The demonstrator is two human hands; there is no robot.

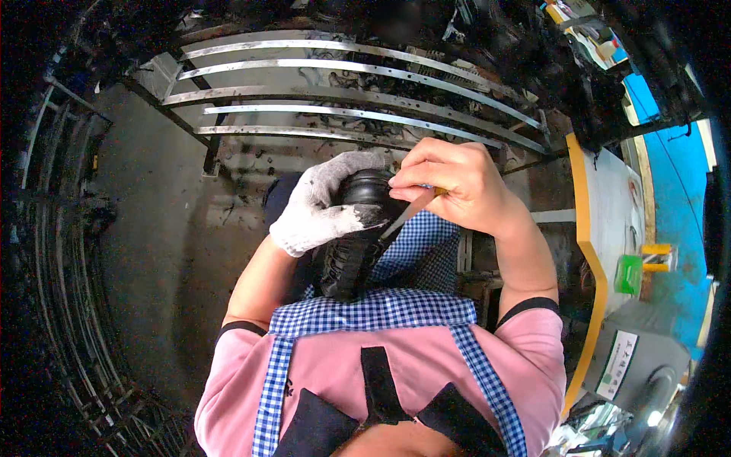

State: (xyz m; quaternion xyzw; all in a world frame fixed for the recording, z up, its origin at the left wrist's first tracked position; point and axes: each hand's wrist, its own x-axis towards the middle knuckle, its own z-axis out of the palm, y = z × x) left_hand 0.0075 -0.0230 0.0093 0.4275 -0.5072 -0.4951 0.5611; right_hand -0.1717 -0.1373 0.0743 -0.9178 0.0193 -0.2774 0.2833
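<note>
Work on the black ribbed part [365, 190] above the checked apron [373, 311] looks under way (what's done or left, I cannot tell), left hand [318, 199] clamped round it, right hand [457, 183] pinching a thin blade [410, 213] beside it.

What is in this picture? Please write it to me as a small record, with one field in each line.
Left grip: gloved, closed around the black ribbed part
Right grip: bare, holding the narrow flat tool, fingertips at the part's right edge
Below the part: dark mass; whether it is joined is unclear
Clothing: pink shirt, blue-and-white checked apron
Ahead: metal bars
Right side: yellow-edged white surface, grey box
</note>
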